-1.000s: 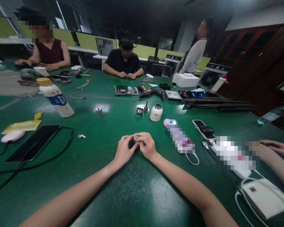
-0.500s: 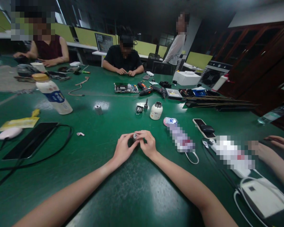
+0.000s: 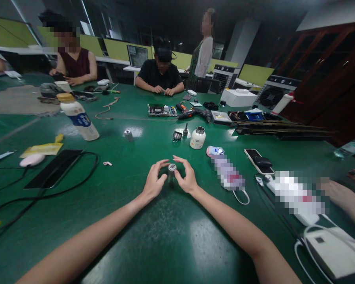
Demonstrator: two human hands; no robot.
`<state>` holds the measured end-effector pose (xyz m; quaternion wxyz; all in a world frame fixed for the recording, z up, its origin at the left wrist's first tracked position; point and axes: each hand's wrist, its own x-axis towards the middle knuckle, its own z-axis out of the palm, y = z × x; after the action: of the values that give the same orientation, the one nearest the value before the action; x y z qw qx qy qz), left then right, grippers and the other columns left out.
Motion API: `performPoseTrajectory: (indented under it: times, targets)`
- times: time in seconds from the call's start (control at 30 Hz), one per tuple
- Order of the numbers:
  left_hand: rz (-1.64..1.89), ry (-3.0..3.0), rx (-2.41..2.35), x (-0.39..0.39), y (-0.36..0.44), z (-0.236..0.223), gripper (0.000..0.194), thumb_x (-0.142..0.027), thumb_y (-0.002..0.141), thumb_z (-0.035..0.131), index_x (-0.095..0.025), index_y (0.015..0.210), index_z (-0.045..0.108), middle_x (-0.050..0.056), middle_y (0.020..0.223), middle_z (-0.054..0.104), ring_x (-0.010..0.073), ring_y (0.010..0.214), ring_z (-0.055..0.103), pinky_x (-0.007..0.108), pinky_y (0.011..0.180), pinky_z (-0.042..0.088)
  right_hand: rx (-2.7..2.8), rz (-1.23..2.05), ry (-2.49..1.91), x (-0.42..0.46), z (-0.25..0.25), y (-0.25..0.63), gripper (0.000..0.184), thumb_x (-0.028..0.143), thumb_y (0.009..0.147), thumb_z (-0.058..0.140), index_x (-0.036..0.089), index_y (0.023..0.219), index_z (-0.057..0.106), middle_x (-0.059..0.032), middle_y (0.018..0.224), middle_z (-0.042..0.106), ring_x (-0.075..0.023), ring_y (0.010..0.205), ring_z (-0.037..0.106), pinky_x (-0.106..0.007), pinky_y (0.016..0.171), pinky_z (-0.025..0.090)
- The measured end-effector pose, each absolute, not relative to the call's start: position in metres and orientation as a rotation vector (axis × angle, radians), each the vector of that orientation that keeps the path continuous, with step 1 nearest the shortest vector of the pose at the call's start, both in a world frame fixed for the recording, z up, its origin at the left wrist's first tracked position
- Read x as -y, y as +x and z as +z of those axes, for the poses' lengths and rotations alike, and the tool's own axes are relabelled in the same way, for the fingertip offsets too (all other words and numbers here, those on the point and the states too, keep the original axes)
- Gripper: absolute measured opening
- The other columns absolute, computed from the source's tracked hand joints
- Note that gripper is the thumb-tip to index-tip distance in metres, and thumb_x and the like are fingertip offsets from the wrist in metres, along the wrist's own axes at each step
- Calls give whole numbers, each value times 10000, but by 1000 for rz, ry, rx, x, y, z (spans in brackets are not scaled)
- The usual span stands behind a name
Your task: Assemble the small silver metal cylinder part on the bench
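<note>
- Tablet [image 3: 53,169], cable [image 3: 62,194] beside it.
- Bottle [image 3: 82,122], capped.
- Earbud [image 3: 107,163].
- Second cylinder [image 3: 128,136].
- Left hand [image 3: 155,181], cylinder [image 3: 172,168], right hand [image 3: 187,177]: hands wide, curved about cylinder standing on desk [image 3: 154,240]; right thumb's contact unclear.
- Flask [image 3: 197,139], uncapped, beyond hands.
- Phone [image 3: 249,155], black object [image 3: 263,162] atop.

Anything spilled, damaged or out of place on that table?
No spill or damage stands out. Two oddities: what looks like a single pink earbud lies loose on the green table, and the small white bottle stands uncapped, its mouth exposed.
</note>
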<state>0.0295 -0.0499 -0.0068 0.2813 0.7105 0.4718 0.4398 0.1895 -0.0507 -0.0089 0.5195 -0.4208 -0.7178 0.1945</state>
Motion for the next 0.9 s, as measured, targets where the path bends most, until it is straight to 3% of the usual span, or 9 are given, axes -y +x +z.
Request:
performPoseTrajectory:
  times: [0.07, 0.13, 0.37, 0.67, 0.9]
  targets:
    - [1241, 1872, -1284, 48, 30, -5, 376, -221, 833, 491, -215, 1204, 554, 70, 1192, 635, 233, 1130, 541, 417, 936, 448, 1741, 529, -1050, 50, -11, 190, 499, 181, 769, 589, 214, 1254, 479, -89, 1263, 597, -211, 1107, 594, -376, 1002, 430]
    - [1285, 1891, -1316, 45, 33, -2, 299, -314, 857, 536, -221, 1132, 608, 68, 1168, 644, 236, 1124, 539, 411, 939, 446, 1776, 585, -1107, 48, -14, 189, 529, 208, 740, 631, 214, 1248, 486, -79, 1191, 636, -209, 1039, 625, -363, 959, 459]
    - [1304, 2028, -1308, 38, 35, 0, 179, -359, 849, 599, -252, 904, 732, 48, 1098, 682, 235, 1090, 541, 446, 997, 398, 1791, 719, -1150, 41, -21, 189, 314, 294, 755, 648, 221, 1059, 620, -15, 921, 702, -177, 813, 649, -286, 740, 515]
    - [1351, 2023, -1260, 41, 35, 0, 144, -339, 839, 627, -258, 829, 745, 35, 958, 711, 220, 1004, 562, 423, 940, 436, 1743, 766, -1129, 46, -19, 191, 292, 301, 728, 694, 227, 1004, 636, -11, 898, 700, -177, 798, 645, -287, 733, 518]
    - [1487, 2053, -1423, 31, 25, 1, 152, -356, 851, 628, -286, 899, 754, 29, 934, 712, 231, 1003, 534, 429, 944, 413, 1764, 751, -1153, 47, -17, 191, 311, 367, 738, 710, 223, 1004, 639, -15, 913, 700, -177, 804, 638, -289, 741, 509]
